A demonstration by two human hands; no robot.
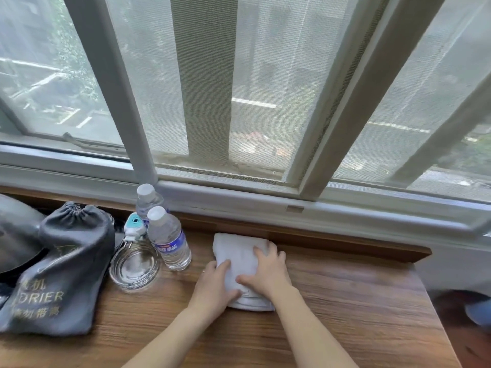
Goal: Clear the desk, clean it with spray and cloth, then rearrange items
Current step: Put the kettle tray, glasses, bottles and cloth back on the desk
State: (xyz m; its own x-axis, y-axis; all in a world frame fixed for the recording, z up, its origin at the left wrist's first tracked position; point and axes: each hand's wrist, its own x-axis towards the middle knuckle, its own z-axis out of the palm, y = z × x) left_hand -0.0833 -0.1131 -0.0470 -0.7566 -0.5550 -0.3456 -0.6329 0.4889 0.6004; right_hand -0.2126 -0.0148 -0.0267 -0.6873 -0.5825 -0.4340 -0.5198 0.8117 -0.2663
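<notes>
A folded white cloth [236, 251] lies flat on the wooden desk [345, 301], close to the raised back ledge under the window. My right hand [268, 272] presses down on the cloth's right half with fingers spread. My left hand [216, 282] rests on the cloth's left edge, its fingers laid over the near left corner. Two clear water bottles [170, 240] with blue labels stand upright left of the cloth. No spray bottle is in view.
A round glass ashtray [134, 266] sits left of the bottles, with a small white and teal plug-in device [134, 225] behind it. A grey drawstring dryer bag [61, 274] lies at the far left. The desk's right edge [435, 314] drops to the floor.
</notes>
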